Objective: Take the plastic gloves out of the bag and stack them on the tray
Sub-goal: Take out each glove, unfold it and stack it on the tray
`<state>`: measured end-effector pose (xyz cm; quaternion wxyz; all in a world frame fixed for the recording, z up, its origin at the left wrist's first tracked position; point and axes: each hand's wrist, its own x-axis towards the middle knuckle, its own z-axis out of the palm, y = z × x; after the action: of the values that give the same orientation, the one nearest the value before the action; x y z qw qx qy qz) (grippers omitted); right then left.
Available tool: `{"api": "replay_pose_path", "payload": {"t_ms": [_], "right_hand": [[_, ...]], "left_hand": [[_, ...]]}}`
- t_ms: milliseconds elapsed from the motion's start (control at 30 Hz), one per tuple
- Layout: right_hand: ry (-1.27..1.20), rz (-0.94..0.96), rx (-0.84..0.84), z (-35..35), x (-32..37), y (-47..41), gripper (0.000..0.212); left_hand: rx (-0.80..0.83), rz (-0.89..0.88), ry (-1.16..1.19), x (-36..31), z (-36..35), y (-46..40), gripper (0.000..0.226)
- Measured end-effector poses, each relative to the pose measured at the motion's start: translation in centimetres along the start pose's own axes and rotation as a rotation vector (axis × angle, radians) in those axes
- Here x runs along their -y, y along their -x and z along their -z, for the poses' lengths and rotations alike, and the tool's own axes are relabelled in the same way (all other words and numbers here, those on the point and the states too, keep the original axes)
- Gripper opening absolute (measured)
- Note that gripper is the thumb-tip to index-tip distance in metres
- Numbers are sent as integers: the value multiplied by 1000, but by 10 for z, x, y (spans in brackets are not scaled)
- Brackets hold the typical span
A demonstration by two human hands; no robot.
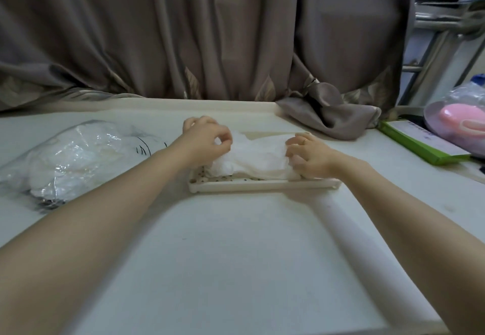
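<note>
Lying between both hands' fingers [294,148]: gloves [258,156].

Both forearms are bare with no sleeves in view, and the right hand [311,154] wears a thin ring [304,141].

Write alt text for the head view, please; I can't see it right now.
Both hands, left hand and right hand, press curled fingers into a pile of white plastic gloves on a tray mid-table. A clear bag with more gloves lies to the left; a curtain hangs behind.
</note>
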<state>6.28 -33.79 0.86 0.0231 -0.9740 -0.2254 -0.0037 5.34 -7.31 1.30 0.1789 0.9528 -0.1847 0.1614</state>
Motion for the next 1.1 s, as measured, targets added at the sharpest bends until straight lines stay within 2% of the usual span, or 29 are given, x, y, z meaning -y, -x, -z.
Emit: {"api": "replay_pose_path", "payload": {"t_ms": [67, 133, 233, 267, 367, 433, 533, 567, 667, 700, 800, 867, 933, 1000, 1100], "right_hand": [[-78, 14, -83, 1, -3, 0, 21], [25, 33, -236, 1, -3, -3, 10], [177, 61, -380, 1, 1, -6, 21], [261, 80, -379, 0, 2, -5, 23], [485, 62, -213, -1, 6, 4, 21], [378, -82, -244, 4, 11, 9, 22], [139, -204, -543, 3, 28, -4, 38], [70, -194, -504, -2, 36, -12, 45], [-52, -156, -36, -25, 45, -25, 73], [-88, -180, 70, -29, 43, -27, 80], [-91, -343, 130, -33, 21, -30, 110], [-108, -467, 147, -33, 14, -26, 127], [-93, -501, 126, -32, 16, -23, 129], [-72, -475, 14, -26, 30, -20, 121], [-211, -218, -256, -11, 65, -18, 84]], "left_hand": [[-55, -90, 34, -8, 3, -9, 19], [6, -134, 64, -17, -2, -25, 23], [194, -71, 12, -31, -20, -37, 28], [259, -41, -12, -32, -26, -37, 29], [406, 28, -170, -28, -43, -31, 47], [419, 71, -264, -20, -50, -27, 66], [431, 170, -260, -20, -53, -22, 83], [432, 196, -249, -21, -52, -21, 85], [412, 271, -152, -28, -53, -17, 93], [406, 314, -107, -26, -53, -15, 98], [408, 427, 5, -12, -56, -12, 118], [419, 455, 51, -4, -55, -12, 124], [399, 438, 125, -6, -47, -8, 115], [300, 294, 166, -15, -32, 2, 89], [11, 75, 149, -16, -2, 25, 50]]}}
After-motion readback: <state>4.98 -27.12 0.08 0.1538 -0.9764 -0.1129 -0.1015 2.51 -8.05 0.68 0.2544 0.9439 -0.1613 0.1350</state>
